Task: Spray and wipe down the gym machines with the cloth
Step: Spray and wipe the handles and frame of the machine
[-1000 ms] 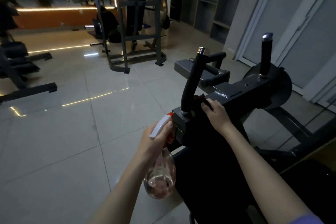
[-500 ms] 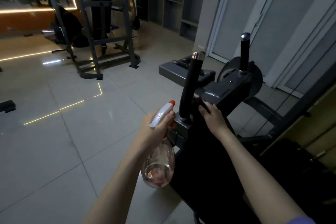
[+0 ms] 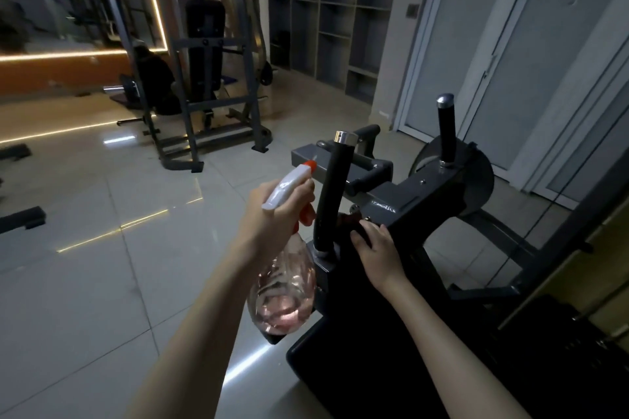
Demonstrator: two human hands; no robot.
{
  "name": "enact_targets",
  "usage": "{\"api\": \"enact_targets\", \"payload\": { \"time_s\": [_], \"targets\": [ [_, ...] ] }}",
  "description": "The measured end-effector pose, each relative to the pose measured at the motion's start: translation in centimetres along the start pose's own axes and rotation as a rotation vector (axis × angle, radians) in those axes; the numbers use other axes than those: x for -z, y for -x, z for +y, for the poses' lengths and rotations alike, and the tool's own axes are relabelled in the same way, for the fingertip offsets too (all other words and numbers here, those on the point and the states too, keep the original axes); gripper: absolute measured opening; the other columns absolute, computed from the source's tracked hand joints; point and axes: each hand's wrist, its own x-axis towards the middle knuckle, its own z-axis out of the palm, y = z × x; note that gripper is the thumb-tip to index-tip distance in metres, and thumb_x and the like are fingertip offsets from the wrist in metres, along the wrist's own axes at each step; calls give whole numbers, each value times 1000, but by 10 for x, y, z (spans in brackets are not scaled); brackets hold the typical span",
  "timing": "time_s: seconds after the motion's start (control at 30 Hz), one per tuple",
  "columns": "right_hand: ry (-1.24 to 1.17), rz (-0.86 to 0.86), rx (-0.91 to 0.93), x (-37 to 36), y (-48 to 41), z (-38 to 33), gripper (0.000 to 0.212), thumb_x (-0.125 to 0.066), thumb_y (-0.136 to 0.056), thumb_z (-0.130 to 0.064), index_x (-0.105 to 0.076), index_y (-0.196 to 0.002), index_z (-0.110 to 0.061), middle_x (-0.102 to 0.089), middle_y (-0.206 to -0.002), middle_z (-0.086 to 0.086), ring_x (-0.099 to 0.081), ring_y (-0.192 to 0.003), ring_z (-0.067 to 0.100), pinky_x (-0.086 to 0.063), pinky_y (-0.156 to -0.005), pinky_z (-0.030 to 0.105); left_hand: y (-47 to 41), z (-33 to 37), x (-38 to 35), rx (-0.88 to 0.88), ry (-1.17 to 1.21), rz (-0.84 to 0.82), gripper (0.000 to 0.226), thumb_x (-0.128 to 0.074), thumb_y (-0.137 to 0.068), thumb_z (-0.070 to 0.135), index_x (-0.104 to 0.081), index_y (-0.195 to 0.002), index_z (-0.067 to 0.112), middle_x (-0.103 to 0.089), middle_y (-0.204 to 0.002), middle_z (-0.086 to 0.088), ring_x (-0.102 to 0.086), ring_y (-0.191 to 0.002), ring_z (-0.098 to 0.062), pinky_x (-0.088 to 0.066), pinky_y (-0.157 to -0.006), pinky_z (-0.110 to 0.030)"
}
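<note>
A black gym machine with two upright handles stands in front of me on the right. My left hand grips a clear spray bottle with a white and orange trigger head, its nozzle level with the near handle. My right hand presses a dark cloth against the machine's frame just right of that handle's base. Most of the cloth is hidden under my fingers.
A grey weight rack stands on the glossy tiled floor at the back. Open shelves line the far wall and a glass door is at the right. Black machine feet lie at the far left.
My left hand has lifted the spray bottle higher, up beside the near handle. My right hand stays on the cloth at the frame. The view has shifted slightly.
</note>
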Motion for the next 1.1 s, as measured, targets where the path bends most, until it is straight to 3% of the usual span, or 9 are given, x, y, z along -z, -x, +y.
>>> {"api": "enact_targets", "payload": {
  "time_s": [0.17,0.27,0.33,0.47,0.67,0.77,0.87,0.97,1.1],
  "targets": [
    [-114,25,-64,-1,-7,-5,26,-45,-98,-27,-63,-102,-9,-64,-103,8,-56,-107,27,-42,-93,36,18,-12,-8,23,-108,46,41,-54,-80,42,-63,-85,3,-70,-81,-15,-62,-79,-38,-45,-70,-36],
    [-618,51,-204,15,-13,-37,32,-40,-100,-26,-55,-123,-11,-60,-112,5,-55,-109,20,-40,-87,28,27,-19,-3,37,-144,87,33,-53,-80,41,-65,-83,10,-71,-77,-3,-66,-72,-19,-48,-69,-28],
    [-713,54,-197,16,-15,-57,40,-38,-101,-29,-43,-137,-13,-53,-124,4,-50,-115,18,-38,-95,27,28,-23,1,51,-155,106,31,-53,-80,41,-66,-82,13,-71,-78,-4,-66,-75,-24,-49,-69,-32],
    [-569,15,-96,-19,12,-69,38,-38,-101,-20,-35,-138,-11,-56,-111,7,-60,-91,16,-48,-72,10,24,-33,9,70,-152,102,37,-53,-80,43,-66,-83,8,-71,-81,-12,-62,-76,-39,-45,-65,-32],
    [-74,10,-21,-39,42,-45,53,-43,-98,-18,-23,-145,-2,-39,-141,17,-46,-126,24,-29,-86,5,16,-40,14,146,-148,61,27,-56,-95,28,-66,-87,4,-71,-81,-10,-56,-64,-11,-41,-54,-17],
    [-214,155,-6,-27,34,-47,43,-46,-96,-13,-36,-138,-11,-49,-133,12,-51,-122,21,-39,-85,5,16,-45,18,173,-134,29,26,-54,-96,24,-65,-89,1,-70,-80,-11,-53,-61,-9,-39,-50,-15],
    [-346,253,33,-22,13,-63,49,-46,-97,-21,-32,-143,-13,-40,-143,10,-40,-132,19,-36,-106,27,16,-47,27,188,-146,5,32,-58,-93,36,-66,-88,5,-70,-75,-3,-51,-56,-6,-39,-51,-15],
    [-340,228,8,-37,5,-76,51,-46,-97,-23,-30,-143,-9,-39,-142,11,-39,-129,18,-29,-102,11,17,-52,35,197,-208,-16,38,-51,-81,50,-65,-86,15,-71,-79,2,-56,-59,-7,-42,-55,-19],
    [-232,232,-16,-47,28,-59,45,-50,-94,-9,-38,-136,1,-49,-130,14,-47,-122,18,-27,-87,-6,16,-58,38,233,-174,-1,29,-57,-93,39,-67,-88,11,-70,-77,-3,-56,-58,-6,-42,-56,-21]
  ]
}}
